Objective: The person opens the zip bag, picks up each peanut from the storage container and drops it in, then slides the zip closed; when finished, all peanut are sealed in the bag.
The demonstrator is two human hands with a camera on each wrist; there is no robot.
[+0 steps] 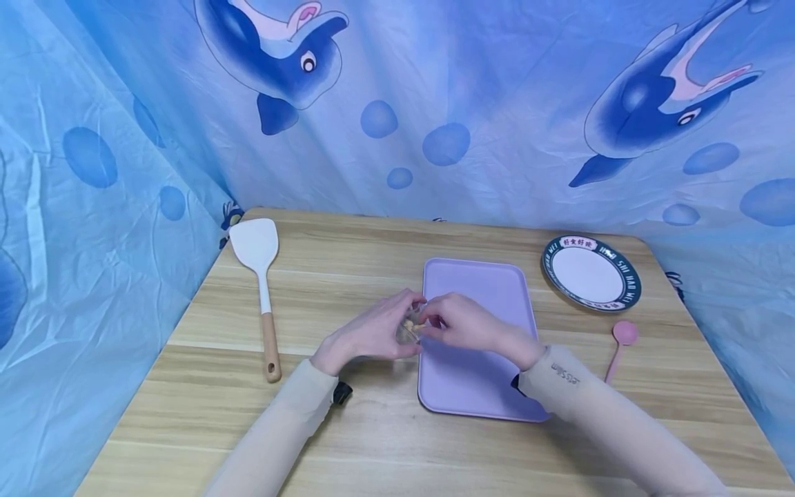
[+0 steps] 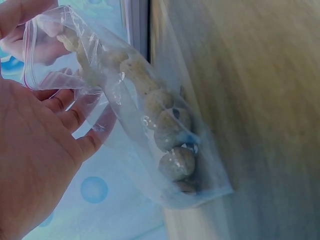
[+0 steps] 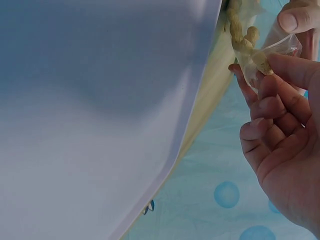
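A clear zip-top plastic bag hangs over the table, with tan peanuts and rounder brown nuts inside. My left hand holds the bag near its mouth, thumb and fingers spread around the opening. My right hand has its fingertips at that opening. In the right wrist view its thumb and forefinger pinch a peanut, with the bag's film around it. Both hands meet at the left edge of the purple tray, my right hand above the tray's surface.
A white spatula with a wooden handle lies on the left. To the right are a dark-rimmed white plate and a pink spoon, partly behind my right sleeve. A blue dolphin-print curtain stands behind the wooden table.
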